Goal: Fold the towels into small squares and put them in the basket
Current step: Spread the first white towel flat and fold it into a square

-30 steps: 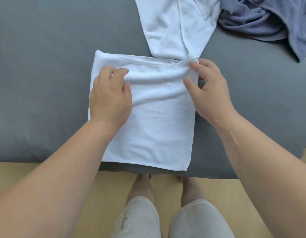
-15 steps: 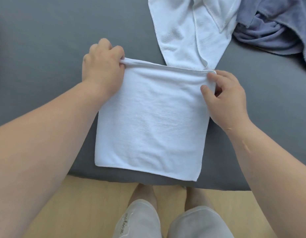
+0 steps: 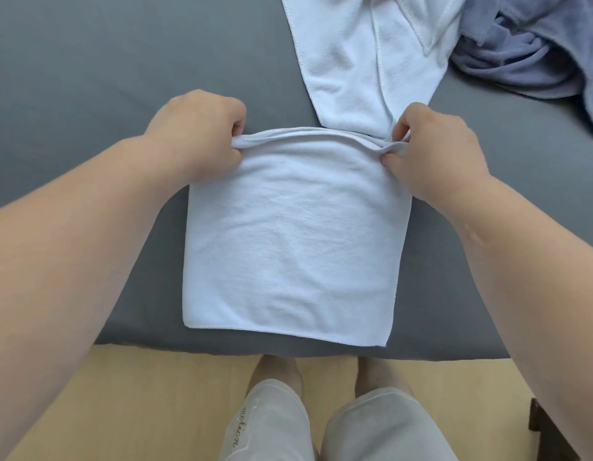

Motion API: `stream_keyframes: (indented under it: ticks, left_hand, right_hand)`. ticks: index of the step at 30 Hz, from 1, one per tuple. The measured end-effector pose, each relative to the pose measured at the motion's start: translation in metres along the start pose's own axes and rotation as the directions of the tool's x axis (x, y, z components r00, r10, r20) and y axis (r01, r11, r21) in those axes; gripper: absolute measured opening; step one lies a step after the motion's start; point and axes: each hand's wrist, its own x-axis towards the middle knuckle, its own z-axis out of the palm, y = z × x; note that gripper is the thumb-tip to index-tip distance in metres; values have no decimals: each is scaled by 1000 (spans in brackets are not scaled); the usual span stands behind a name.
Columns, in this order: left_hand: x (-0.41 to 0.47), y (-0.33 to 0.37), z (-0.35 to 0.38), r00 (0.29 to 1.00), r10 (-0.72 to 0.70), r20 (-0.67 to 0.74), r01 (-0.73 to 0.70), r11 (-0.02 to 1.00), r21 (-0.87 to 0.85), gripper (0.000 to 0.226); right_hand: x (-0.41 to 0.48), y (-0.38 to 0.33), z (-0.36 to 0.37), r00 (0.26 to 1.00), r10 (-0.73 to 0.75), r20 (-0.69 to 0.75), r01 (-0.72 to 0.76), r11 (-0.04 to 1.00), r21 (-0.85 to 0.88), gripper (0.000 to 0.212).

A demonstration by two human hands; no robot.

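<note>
Since the earlier frames, both hands had closed on the far corners of the folded white terry towel point(image 3: 292, 234): the left hand point(image 3: 197, 134), which a second before lay flat on the cloth, had moved to the far left corner, and the right hand point(image 3: 435, 151) had tightened at the far right corner. Each hand pinched its corner between thumb and curled fingers, and the far edge was bunched and lifted slightly between them. The towel lay as a rough rectangle on the grey fabric-covered surface point(image 3: 89, 78), its near hem close to the surface's front edge.

Just beyond the far edge, a second, unfolded white towel with stitched hems point(image 3: 355, 54) stretched away, its near end touching or slipping under the folded one beside the right hand. To its right sat a crumpled blue-grey towel point(image 3: 528, 58), overlapping it at the top.

Below the surface, light wooden flooring point(image 3: 138, 394) showed, with the person's pale grey shorts point(image 3: 321, 427) and bare lower legs.
</note>
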Motion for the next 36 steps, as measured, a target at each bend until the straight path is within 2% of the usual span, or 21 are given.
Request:
stream_keyframes:
  ticks: [4,6,8,13,15,18,23,25,30,33,36]
  left_hand:
    - [-8,-2,-8,1000,-12,-21,11,998,-68,19]
    - [-9,-2,-17,999,-12,-43,6,992,-127,16]
    - [-8,-2,-25,994,-5,-109,-14,984,-176,7]
    - [-5,3,-36,955,-52,-292,-33,960,-278,9]
    - [-6,9,-35,933,-69,-352,-8,977,-212,8]
    - [-12,14,-29,915,-30,-403,2,998,-70,4]
    - [-46,12,-2,892,14,-452,-36,999,-40,13]
    - [-70,11,17,894,-12,-448,-15,998,-57,20]
    - [-125,9,68,870,63,-488,-91,995,-32,25]
    - [-147,12,84,839,9,-545,-60,995,-75,23]
    - [-165,21,95,821,19,-571,-82,993,-85,21]
  right_hand:
    - [-1,5,-2,995,-103,4,103,991,-81,13]
    - [-1,7,-4,986,-158,-49,152,983,-104,15]
    - [-1,9,-7,975,-177,-138,166,982,-87,14]
    - [10,15,-31,930,-219,-297,197,975,-102,14]
    - [12,16,-39,916,-237,-324,208,970,-122,15]
    - [6,17,-42,906,-283,-315,259,959,-116,14]
    - [-38,26,-29,909,-316,-273,313,948,-56,5]
    - [-65,32,-14,914,-342,-220,346,938,-20,11]
    - [-120,54,20,914,-388,-120,393,919,22,22]
    - [-140,59,28,896,-420,-142,426,905,12,23]
    - [-153,59,31,892,-404,-205,417,909,24,21]
